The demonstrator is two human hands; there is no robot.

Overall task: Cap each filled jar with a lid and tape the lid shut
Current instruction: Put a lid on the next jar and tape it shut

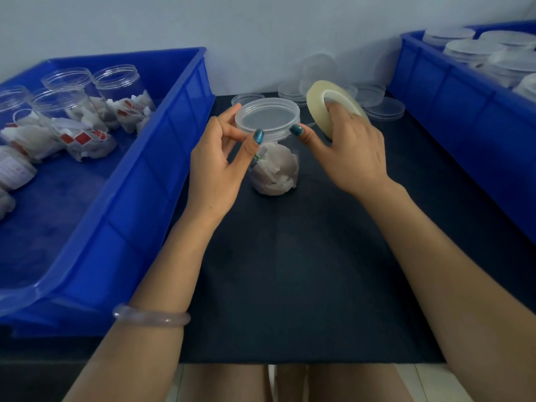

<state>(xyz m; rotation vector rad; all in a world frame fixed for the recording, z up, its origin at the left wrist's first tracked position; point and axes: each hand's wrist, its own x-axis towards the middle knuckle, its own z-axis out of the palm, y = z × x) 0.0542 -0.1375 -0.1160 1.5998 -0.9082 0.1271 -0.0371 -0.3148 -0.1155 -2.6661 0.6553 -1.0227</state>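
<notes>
Bangle (pixel 150 316) on its wrist, the left hand (pixel 216 166) pinches the lid (pixel 267 117) atop the jar (pixel 274 172) mid-mat (pixel 290 271). Right hand (pixel 352 153) grips the tape (pixel 317 97), thumb touching the lid's rim; a strip seems stretched between.

Likely packing workstation, blue bins (pixel 162 181), stacked lids (pixel 383 104)

The lid (pixel 268 117) hides the jar (pixel 274 172) mouth; right bin (pixel 464 111) runs off-frame, its blurred contents perhaps lids.

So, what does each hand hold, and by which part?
Left hand pinches the lid by its rim; right hand grips the tape roll through its core.
</notes>
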